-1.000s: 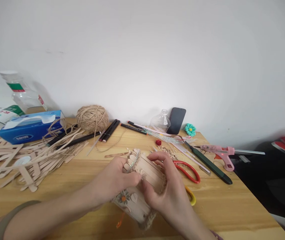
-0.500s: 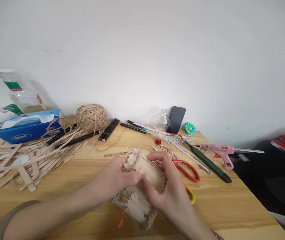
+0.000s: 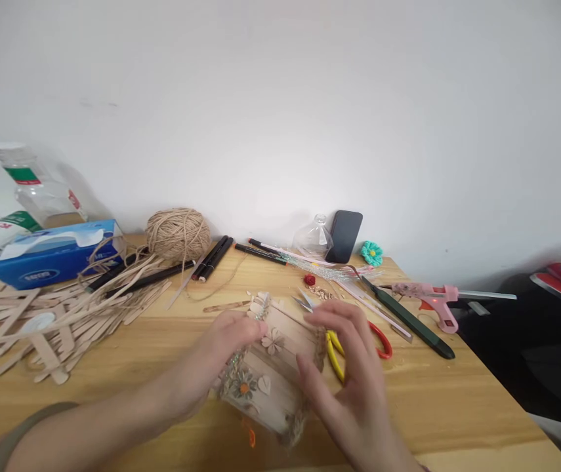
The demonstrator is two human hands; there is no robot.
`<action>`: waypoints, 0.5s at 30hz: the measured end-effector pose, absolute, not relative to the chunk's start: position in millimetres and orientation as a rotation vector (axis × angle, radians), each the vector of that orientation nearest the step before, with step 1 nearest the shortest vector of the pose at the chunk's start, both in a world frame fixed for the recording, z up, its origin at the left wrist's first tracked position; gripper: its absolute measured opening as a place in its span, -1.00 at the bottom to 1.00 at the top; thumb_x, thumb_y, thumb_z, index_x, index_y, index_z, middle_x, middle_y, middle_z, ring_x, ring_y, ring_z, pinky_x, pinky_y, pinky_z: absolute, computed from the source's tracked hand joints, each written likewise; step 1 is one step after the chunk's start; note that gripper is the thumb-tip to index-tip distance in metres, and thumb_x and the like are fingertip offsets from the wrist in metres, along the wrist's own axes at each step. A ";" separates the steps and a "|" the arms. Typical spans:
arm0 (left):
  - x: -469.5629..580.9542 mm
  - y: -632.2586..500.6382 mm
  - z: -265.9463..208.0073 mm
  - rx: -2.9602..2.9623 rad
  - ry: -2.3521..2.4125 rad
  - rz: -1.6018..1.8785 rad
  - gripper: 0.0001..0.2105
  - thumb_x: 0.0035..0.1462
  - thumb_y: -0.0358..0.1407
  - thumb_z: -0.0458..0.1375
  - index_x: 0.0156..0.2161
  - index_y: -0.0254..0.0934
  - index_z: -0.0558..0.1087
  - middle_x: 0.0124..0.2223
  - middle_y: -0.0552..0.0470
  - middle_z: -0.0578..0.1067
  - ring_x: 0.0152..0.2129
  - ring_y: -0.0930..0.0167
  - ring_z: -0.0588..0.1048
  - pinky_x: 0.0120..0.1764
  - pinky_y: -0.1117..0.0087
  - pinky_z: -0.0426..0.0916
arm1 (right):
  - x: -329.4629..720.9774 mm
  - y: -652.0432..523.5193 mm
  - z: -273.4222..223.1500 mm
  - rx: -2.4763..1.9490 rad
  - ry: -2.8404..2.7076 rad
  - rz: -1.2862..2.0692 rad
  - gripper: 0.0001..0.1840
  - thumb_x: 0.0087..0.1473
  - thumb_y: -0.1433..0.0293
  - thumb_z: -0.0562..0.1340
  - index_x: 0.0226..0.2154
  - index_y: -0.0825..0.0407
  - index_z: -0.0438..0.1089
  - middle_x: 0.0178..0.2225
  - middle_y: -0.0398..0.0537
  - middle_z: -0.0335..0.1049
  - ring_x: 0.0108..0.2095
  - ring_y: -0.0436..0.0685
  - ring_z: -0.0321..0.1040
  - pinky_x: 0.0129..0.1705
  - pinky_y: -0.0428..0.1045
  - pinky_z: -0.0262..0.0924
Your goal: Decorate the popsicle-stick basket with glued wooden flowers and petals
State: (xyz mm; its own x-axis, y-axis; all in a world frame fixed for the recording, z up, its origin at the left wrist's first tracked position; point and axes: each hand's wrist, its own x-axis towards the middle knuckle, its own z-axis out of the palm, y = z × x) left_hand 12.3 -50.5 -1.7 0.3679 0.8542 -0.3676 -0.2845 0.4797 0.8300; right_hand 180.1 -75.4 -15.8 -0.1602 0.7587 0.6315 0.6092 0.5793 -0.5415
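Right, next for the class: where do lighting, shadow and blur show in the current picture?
Head view: the wall is brightest around its middle, greyer toward the corners; head view: a soft shadow falls beside the tall bottle; head view: the right hand looks slightly blurred, the twine ball crisper.

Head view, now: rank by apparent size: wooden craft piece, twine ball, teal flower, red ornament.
1. Wooden craft piece (nearest the camera, so its lead may be exaggerated)
2. Twine ball
3. Teal flower
4. Red ornament
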 end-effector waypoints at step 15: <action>17.5 -61.5 -15.0 0.696 0.876 0.944 -0.84 -0.13 -0.28 0.24 -0.39 -0.32 0.49 -0.49 0.05 0.56 -0.54 0.38 0.51 -0.42 0.43 0.39 | 162.0 -85.9 -22.1 -0.970 -1.846 -0.211 -0.79 -0.03 0.66 0.23 -0.33 0.09 0.41 -0.46 -0.05 0.31 -0.39 0.07 0.16 -0.36 0.01 0.21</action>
